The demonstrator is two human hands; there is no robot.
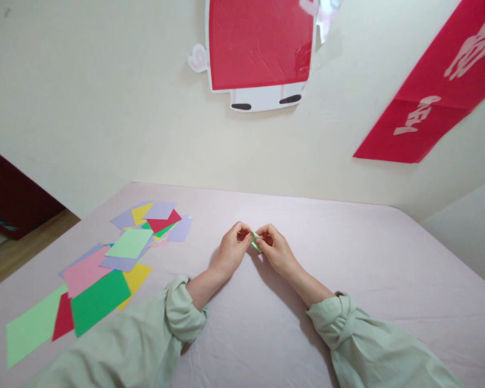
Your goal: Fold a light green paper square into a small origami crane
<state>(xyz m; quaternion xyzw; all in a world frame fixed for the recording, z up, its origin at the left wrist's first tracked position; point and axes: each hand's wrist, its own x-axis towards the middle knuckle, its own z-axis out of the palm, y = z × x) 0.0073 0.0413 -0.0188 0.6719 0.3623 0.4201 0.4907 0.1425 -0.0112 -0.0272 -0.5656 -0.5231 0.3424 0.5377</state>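
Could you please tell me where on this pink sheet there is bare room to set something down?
Bare: the whole stretch right of the right hand, the strip from the green paper in both hands to the wall, and the patch between the sleeves. Crowded: left of the left hand, where coloured papers overlap.

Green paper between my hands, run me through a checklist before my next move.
1. Grip: left hand and right hand both pinch the small green paper from opposite sides: ok.
2. Creases on the paper: mostly hidden by fingers and too small to read: cannot tell.
3. Paper lifted off the pink surface: cannot tell.
4. Sleeves pushed back clear of the wrists: ok.
5. Loose coloured sheets lie apart on the left-hand side, untouched by either hand: ok.
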